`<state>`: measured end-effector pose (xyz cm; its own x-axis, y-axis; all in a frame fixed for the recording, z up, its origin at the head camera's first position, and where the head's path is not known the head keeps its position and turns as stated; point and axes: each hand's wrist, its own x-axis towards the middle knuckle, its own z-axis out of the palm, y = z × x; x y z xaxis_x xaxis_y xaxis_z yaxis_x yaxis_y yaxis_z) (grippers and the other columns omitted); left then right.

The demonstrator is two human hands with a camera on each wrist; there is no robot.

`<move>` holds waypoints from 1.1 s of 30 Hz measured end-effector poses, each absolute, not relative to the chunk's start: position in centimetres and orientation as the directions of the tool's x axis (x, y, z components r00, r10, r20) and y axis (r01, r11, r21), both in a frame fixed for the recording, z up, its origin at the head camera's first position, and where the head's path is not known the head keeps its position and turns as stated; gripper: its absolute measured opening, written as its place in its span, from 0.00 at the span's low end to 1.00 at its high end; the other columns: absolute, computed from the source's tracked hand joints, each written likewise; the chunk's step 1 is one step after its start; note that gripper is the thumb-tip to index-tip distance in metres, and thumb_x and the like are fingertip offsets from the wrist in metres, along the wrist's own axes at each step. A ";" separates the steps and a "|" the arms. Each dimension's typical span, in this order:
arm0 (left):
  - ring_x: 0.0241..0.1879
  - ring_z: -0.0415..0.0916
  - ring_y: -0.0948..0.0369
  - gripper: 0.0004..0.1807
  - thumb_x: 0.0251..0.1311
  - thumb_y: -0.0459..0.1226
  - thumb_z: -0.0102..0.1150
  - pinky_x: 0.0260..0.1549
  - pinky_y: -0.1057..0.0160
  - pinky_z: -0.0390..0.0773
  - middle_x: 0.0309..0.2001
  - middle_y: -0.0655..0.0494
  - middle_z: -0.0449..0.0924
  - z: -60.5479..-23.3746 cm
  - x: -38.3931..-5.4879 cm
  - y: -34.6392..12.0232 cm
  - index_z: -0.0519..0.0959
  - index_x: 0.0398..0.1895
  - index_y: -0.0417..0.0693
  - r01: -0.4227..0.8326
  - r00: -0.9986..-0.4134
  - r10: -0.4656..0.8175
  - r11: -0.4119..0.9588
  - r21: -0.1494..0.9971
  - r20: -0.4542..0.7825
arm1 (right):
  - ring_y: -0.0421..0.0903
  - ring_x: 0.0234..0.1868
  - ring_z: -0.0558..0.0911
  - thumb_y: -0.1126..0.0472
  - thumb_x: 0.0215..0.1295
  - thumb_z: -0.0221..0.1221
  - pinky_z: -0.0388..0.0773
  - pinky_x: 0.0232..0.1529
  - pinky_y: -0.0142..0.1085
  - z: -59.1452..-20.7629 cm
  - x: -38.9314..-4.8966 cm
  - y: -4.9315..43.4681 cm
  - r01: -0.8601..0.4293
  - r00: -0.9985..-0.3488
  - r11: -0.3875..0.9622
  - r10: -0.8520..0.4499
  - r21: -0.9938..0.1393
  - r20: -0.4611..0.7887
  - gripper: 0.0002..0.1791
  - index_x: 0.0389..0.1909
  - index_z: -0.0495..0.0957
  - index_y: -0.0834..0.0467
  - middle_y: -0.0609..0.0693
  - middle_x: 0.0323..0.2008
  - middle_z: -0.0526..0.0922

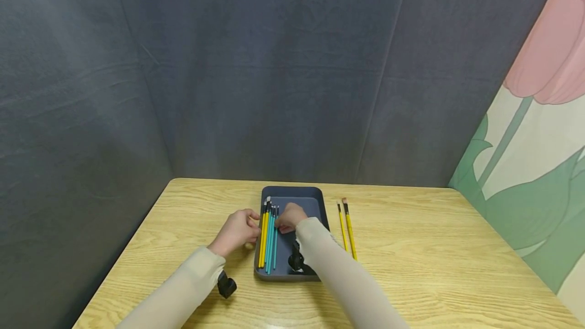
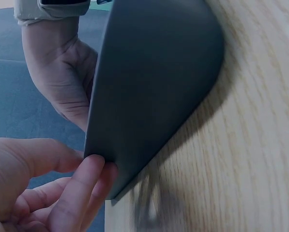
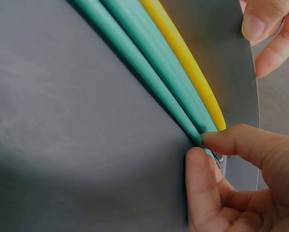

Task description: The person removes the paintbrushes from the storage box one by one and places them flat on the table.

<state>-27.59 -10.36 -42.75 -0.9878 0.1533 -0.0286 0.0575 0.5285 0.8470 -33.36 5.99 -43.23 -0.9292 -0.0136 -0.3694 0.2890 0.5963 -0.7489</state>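
Observation:
A dark grey rectangular tray holds several paintbrushes lengthwise along its left side. Yellow paintbrushes lie nearest the left wall, with teal paintbrushes beside them, bristle ends pointing away from me. My right hand is inside the tray, its thumb and index finger pinching the innermost teal paintbrush near its ferrule. On the left side of the tray, my left hand pinches the rim, thumb at the top edge and fingertips against the outer wall.
Two yellow paintbrushes, a thinner one and a thicker one, lie on the wooden table right of the tray. A dark curtain hangs behind the table. A wall with a painted tulip stands at the right.

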 end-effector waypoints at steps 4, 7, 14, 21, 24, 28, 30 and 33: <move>0.24 0.80 0.60 0.21 0.48 0.23 0.57 0.27 0.64 0.85 0.28 0.48 0.80 -42.8 -27.6 -10.4 0.76 0.49 0.31 0.062 -0.988 0.153 0.527 0.847 -0.022 | 0.46 0.20 0.82 0.71 0.51 0.64 0.85 0.24 0.34 -43.3 -33.7 5.9 0.301 -0.924 0.613 -0.001 -0.731 -0.381 0.05 0.26 0.77 0.68 0.56 0.20 0.79; 0.25 0.80 0.61 0.20 0.48 0.23 0.58 0.27 0.63 0.85 0.28 0.49 0.80 -42.9 -27.7 -10.4 0.76 0.49 0.32 0.062 -0.988 0.153 0.523 0.850 -0.022 | 0.46 0.19 0.83 0.70 0.53 0.64 0.85 0.23 0.34 -43.3 -33.8 5.8 0.307 -0.924 0.618 0.012 -0.724 -0.381 0.05 0.25 0.77 0.68 0.56 0.20 0.79; 0.25 0.80 0.60 0.20 0.48 0.23 0.58 0.28 0.63 0.86 0.29 0.49 0.81 -43.0 -27.8 -10.3 0.77 0.48 0.32 0.057 -0.988 0.152 0.522 0.851 -0.028 | 0.46 0.21 0.84 0.68 0.55 0.64 0.85 0.26 0.35 -43.5 -33.7 5.9 0.297 -0.930 0.617 0.016 -0.728 -0.367 0.06 0.25 0.77 0.67 0.55 0.20 0.79; 0.25 0.80 0.60 0.20 0.48 0.23 0.58 0.27 0.64 0.85 0.28 0.49 0.81 -43.0 -27.7 -10.3 0.77 0.48 0.32 0.062 -0.987 0.157 0.519 0.852 -0.024 | 0.46 0.21 0.83 0.68 0.54 0.64 0.85 0.26 0.35 -43.4 -33.5 6.0 0.293 -0.933 0.602 0.011 -0.743 -0.359 0.06 0.25 0.77 0.67 0.55 0.20 0.78; 0.25 0.80 0.60 0.20 0.48 0.23 0.58 0.27 0.64 0.85 0.28 0.49 0.81 -42.9 -27.7 -10.3 0.77 0.48 0.32 0.063 -0.987 0.158 0.518 0.853 -0.023 | 0.45 0.20 0.82 0.67 0.54 0.64 0.85 0.25 0.35 -43.5 -33.5 6.1 0.294 -0.933 0.598 0.011 -0.746 -0.359 0.07 0.25 0.77 0.67 0.54 0.20 0.78; 0.25 0.80 0.60 0.19 0.48 0.23 0.58 0.27 0.64 0.85 0.28 0.49 0.81 -43.0 -27.8 -10.3 0.77 0.48 0.32 0.060 -0.987 0.158 0.518 0.853 -0.027 | 0.44 0.18 0.81 0.67 0.53 0.64 0.85 0.25 0.34 -43.6 -33.6 6.2 0.294 -0.934 0.583 0.004 -0.758 -0.358 0.07 0.24 0.77 0.66 0.53 0.19 0.77; 0.25 0.80 0.60 0.19 0.48 0.23 0.58 0.28 0.64 0.85 0.28 0.49 0.81 -43.0 -27.8 -10.3 0.77 0.48 0.33 0.057 -0.987 0.155 0.517 0.854 -0.028 | 0.43 0.18 0.81 0.67 0.53 0.64 0.85 0.24 0.34 -43.6 -33.6 6.3 0.293 -0.934 0.575 0.001 -0.764 -0.358 0.07 0.24 0.76 0.66 0.53 0.18 0.77; 0.25 0.80 0.60 0.19 0.49 0.23 0.59 0.28 0.64 0.86 0.29 0.49 0.81 -43.0 -27.8 -10.3 0.77 0.48 0.33 0.053 -0.988 0.152 0.514 0.856 -0.031 | 0.43 0.17 0.80 0.67 0.53 0.64 0.84 0.23 0.33 -43.5 -33.6 6.4 0.291 -0.934 0.567 -0.005 -0.771 -0.356 0.07 0.23 0.75 0.65 0.52 0.18 0.76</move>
